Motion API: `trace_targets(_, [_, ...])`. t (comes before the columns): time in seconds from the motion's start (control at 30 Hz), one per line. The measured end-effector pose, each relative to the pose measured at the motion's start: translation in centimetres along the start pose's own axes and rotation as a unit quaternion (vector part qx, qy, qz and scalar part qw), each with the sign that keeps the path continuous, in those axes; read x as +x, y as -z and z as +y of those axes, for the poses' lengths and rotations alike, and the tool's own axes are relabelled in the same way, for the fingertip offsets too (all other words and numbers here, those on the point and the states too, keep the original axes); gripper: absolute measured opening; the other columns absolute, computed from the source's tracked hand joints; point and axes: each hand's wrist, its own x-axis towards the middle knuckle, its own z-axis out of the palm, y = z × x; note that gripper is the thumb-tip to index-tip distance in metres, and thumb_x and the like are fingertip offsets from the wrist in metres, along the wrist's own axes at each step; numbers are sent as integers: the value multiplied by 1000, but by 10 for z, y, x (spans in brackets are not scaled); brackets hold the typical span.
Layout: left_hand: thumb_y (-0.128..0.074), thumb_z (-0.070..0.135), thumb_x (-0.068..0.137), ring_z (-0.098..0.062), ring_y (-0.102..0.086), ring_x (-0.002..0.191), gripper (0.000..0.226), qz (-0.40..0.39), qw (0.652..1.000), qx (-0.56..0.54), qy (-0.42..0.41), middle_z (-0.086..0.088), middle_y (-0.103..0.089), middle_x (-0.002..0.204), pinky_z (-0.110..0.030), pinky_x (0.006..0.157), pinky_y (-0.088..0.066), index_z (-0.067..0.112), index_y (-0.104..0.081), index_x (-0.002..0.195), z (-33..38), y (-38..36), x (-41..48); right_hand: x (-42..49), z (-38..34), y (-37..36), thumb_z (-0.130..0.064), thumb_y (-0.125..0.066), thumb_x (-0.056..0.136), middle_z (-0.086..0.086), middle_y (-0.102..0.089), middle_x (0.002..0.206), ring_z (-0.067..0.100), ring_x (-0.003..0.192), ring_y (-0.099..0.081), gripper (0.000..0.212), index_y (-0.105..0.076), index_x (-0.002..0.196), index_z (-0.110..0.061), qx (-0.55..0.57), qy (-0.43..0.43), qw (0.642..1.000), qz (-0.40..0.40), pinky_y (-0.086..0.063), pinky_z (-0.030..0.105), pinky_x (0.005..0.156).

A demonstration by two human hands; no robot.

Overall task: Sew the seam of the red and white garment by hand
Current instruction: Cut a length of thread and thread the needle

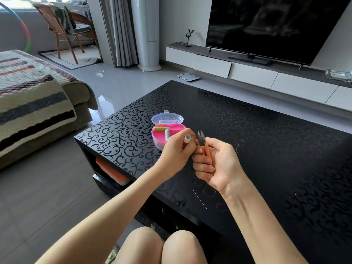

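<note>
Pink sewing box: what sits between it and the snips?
Head view: the left hand, gripping a red thread spool, lies between the pink sewing box and the snips.

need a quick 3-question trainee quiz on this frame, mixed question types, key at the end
1. True or false: the right hand grips the orange-handled metal thread snips.
2. The left hand holds: A) the red thread spool with a white end; B) a green thread spool; C) a needle.
3. Fill in: the clear plastic lid of the pink plastic sewing box is ____ (open/closed).
Key: 1 true; 2 A; 3 open.
</note>
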Motion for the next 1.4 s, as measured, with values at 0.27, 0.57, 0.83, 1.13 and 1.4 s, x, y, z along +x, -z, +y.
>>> trace_targets(0.27, [-40, -4, 97, 3, -66, 74, 31, 41, 988, -93, 113, 5, -51, 69, -8, 66, -43, 7, -44, 68, -21, 26, -10, -2, -43, 53, -37, -33, 95, -4, -26, 50, 7, 34, -19, 41, -46, 65, -13, 28, 82, 989, 119, -11, 16, 36])
trace_targets(0.57, [-33, -4, 97, 2, -56, 56, 34, -29, 969, -171, 177, -1, -53, 63, -21, 72, -47, 7, -46, 68, -14, 3, 4, 13, 13, 30, -31, -66, 89, -14, -60, 69, -2, 58, -59, 18, -67, 103, -20, -331, 195, 919, 91, -38, 14, 58])
trace_targets(0.83, [-33, -2, 97, -9, -59, 60, 31, -43, 945, -217, 240, -5, -64, 60, -13, 70, -47, 6, -48, 72, -19, 7, 8, 24, 12, 23, -21, -72, 84, 1, -72, 70, -1, 66, -65, 10, -68, 76, -23, -357, 224, 905, 63, -42, 3, 60])
trace_targets(1.13, [-35, 3, 100, -19, -68, 75, 29, -67, 899, -294, 317, -9, -65, 62, -34, 82, -58, 2, -53, 78, -24, 8, 20, 40, 6, 32, -22, -68, 87, 10, -54, 54, 5, 39, -38, 35, -66, 70, 8, -458, 177, 862, 127, -33, 21, 49])
trace_targets(1.4, [-51, 27, 97, -8, -47, 48, 30, -83, 956, 111, 259, 3, -52, 60, -20, 48, -38, 15, -50, 70, -56, 24, 65, 53, -19, 39, -4, -63, 82, 7, -52, 52, 14, 47, -41, 18, -64, 77, 13, -465, 136, 865, 129, -31, 20, 42])
